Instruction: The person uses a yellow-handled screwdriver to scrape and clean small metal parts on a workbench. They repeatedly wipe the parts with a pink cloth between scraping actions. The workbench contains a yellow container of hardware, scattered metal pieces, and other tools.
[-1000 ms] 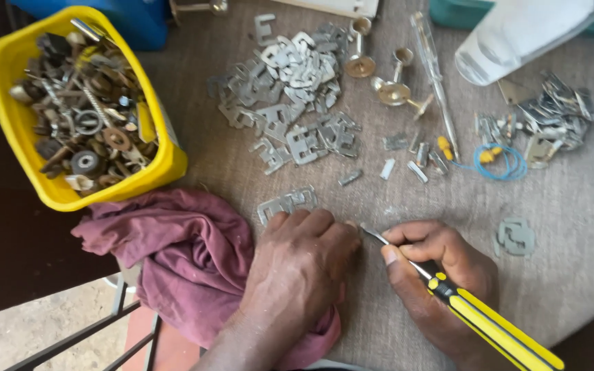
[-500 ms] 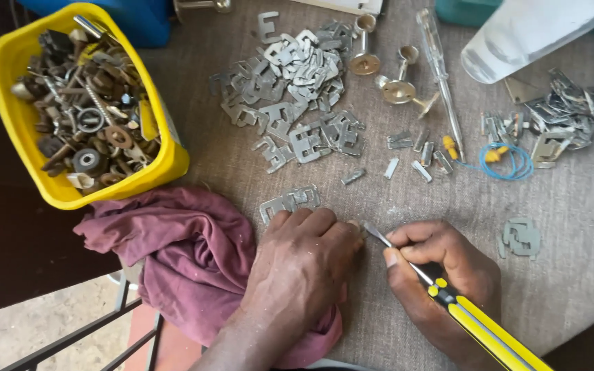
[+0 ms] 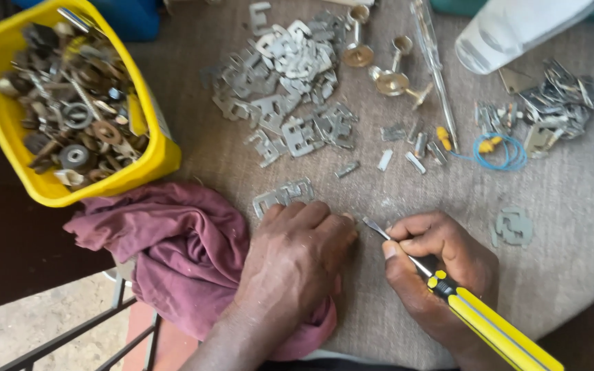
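A: Where are the two hands?

B: Both sit low on the table, around six o'clock. The left hand lies palm down with the fingers curled narrow, pressing on a flat metal bracket that sticks out from under the fingertips toward twelve o'clock. What else it covers cannot be told.

A: And the right one?

B: The right hand is closed around a screwdriver with a yellow and black handle. The handle runs off toward five o'clock, and the thin blade points toward ten o'clock, its tip just beside the left hand's fingertips.

A: What lies under the left wrist?

B: A crumpled maroon cloth, spreading out toward nine o'clock and hanging partly over the table edge.

A: And farther up?

B: At ten o'clock a yellow tub holds washers, screws and dark odd bits of hardware. At twelve o'clock a loose pile of metal brackets is spread out, well apart from the hands. Just to its right stand a few brass fittings, beside a long clear-handled tool. At two o'clock sits a smaller heap of metal clips, with a blue wire loop near it. A single grey bracket lies at three o'clock, near the right hand but not touching it.
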